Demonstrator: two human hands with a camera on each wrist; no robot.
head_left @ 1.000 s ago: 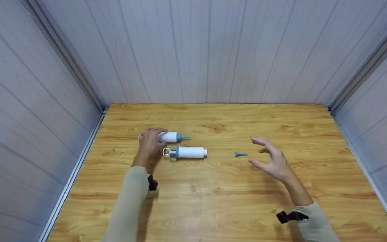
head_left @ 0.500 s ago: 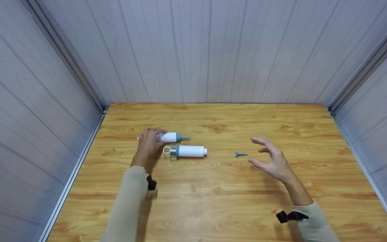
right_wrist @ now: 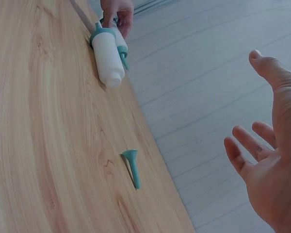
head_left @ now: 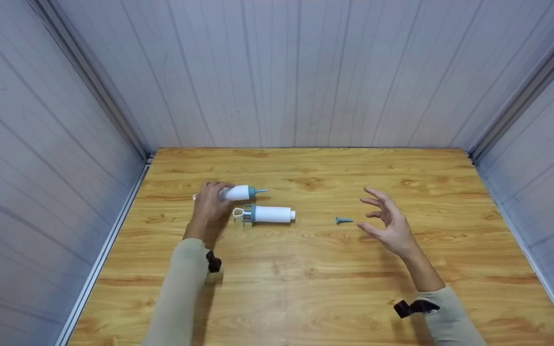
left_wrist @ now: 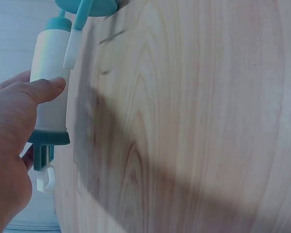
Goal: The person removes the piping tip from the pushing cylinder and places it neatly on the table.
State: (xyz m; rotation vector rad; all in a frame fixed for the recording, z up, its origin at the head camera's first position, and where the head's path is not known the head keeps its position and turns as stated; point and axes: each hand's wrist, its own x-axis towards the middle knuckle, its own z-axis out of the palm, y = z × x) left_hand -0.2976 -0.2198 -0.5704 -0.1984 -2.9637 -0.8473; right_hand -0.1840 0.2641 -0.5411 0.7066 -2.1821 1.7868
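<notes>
My left hand [head_left: 208, 199] grips the white barrel of a syringe [head_left: 237, 192], with its teal nozzle pointing right and slightly tilted away. In the left wrist view the thumb lies across this syringe [left_wrist: 48, 53]; a teal flange and a white pull ring show below the hand. Just nearer to me lies a second syringe [head_left: 273, 214] with a teal collar, a white ring handle and a bare white tip. A loose teal nozzle [head_left: 344, 220] lies to its right. Beside that nozzle my right hand [head_left: 392, 228] hovers with fingers spread, holding nothing.
A wood-grain table [head_left: 306, 298] carries everything. Pale panelled walls [head_left: 277, 72] rise behind it and on both sides. Both forearms have a black wrist camera strapped on over beige sleeves.
The left hand has shifted slightly left with its syringe, and the nozzle end has tilted away from me. The right hand's fingers have spread a little wider. The other pieces stay in place.
</notes>
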